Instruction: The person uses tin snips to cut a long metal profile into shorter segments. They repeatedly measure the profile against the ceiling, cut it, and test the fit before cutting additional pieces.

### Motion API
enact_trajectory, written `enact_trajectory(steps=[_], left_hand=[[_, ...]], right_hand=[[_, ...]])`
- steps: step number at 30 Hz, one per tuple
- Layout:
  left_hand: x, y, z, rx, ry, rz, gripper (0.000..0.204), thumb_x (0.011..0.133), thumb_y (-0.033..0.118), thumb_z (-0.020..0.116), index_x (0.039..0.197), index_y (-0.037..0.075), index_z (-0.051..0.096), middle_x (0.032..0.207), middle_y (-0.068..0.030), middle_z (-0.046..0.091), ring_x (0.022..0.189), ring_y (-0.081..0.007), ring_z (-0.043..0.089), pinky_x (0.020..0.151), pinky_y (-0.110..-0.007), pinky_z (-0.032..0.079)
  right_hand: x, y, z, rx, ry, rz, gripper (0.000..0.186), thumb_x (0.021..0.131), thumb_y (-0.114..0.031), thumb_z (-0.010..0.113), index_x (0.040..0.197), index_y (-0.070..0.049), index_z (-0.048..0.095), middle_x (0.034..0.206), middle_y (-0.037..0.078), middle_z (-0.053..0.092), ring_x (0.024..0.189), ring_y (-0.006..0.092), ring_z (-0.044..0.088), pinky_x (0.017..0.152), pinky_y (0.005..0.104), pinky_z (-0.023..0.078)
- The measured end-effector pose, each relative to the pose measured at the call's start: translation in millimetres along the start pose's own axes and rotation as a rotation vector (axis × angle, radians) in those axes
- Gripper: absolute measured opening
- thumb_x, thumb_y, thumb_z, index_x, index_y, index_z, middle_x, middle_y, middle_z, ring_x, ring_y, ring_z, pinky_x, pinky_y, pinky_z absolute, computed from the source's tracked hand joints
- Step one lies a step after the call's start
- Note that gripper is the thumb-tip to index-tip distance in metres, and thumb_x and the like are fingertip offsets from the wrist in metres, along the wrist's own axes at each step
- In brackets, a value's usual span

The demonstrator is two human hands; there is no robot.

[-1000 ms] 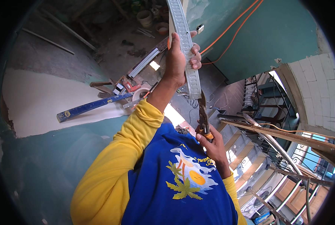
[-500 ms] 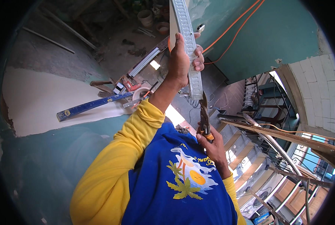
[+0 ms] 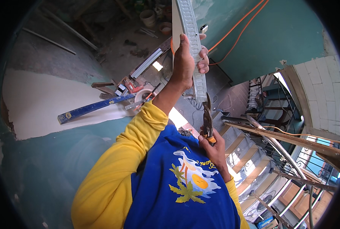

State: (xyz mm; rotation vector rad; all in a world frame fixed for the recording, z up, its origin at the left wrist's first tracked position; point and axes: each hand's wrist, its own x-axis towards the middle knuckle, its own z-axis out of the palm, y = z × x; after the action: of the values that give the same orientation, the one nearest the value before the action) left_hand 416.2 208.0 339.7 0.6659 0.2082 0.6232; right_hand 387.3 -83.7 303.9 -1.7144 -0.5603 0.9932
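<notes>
My left hand (image 3: 183,65) is wrapped round a long galvanized metal channel (image 3: 193,42), with the thumb on one side and the fingers on the other. The channel runs up past the top of the view, and its cut end points down toward me. In my right hand (image 3: 215,148) is a pair of metal snips (image 3: 207,122) with black and orange handles. Its dark jaws point upward at the right corner of the channel's lower end. Whether the blades grip the metal edge I cannot tell. The fingers round the handles are partly hidden.
A blue spirit level (image 3: 90,110) lies on the white ledge at left, near a bucket (image 3: 142,94) and a red power tool (image 3: 132,86). More metal channels (image 3: 147,63) lie beyond. Stairs (image 3: 240,158) with a metal railing (image 3: 276,147) descend at right. An orange cable (image 3: 236,26) hangs along the green wall.
My left hand and the channel have shifted slightly to the right. My right hand with the snips has moved very slightly; both grips stay the same.
</notes>
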Motion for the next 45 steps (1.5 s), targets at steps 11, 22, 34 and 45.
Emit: enact_trajectory(steps=[11,22,34,45], left_hand=[[6.3,-2.6,-1.2,0.036,-0.011,-0.024,0.078,0.107,0.074,0.037,0.141,0.005,0.047,0.082,-0.0014,0.047,0.058,-0.0084,0.041,0.052,-0.025,0.037],[7.9,-7.1,-0.3,0.067,0.013,-0.042,0.078,0.109,0.073,0.033,0.142,0.004,0.047,0.082,-0.0008,0.047,0.057,-0.0079,0.041,0.051,-0.025,0.038],[7.7,-9.9,-1.3,0.056,-0.007,-0.043,0.080,0.107,0.075,0.035,0.142,0.004,0.047,0.082,-0.0006,0.047,0.058,-0.0077,0.041,0.051,-0.025,0.039],[5.4,-7.3,-0.9,0.088,-0.011,-0.031,0.080,0.107,0.075,0.034,0.141,0.004,0.048,0.082,-0.0008,0.047,0.057,-0.0080,0.041,0.052,-0.025,0.038]], right_hand=[[4.2,7.1,3.0,0.014,0.029,-0.023,0.035,0.100,-0.014,0.075,0.130,0.001,0.065,0.092,-0.001,0.063,0.078,0.0076,0.057,0.070,0.0247,0.045],[6.3,2.8,-0.4,0.025,0.003,0.020,0.040,0.100,-0.019,0.074,0.134,0.001,0.064,0.092,0.000,0.064,0.080,0.0085,0.058,0.073,0.0253,0.046],[6.2,1.3,-1.0,0.028,0.000,0.023,0.038,0.101,-0.019,0.074,0.132,0.000,0.064,0.091,0.000,0.064,0.078,0.0085,0.058,0.071,0.0254,0.046],[4.6,10.4,5.5,0.048,0.061,0.045,0.035,0.097,-0.020,0.079,0.125,-0.001,0.068,0.089,-0.001,0.065,0.078,0.0074,0.057,0.072,0.0263,0.047]])
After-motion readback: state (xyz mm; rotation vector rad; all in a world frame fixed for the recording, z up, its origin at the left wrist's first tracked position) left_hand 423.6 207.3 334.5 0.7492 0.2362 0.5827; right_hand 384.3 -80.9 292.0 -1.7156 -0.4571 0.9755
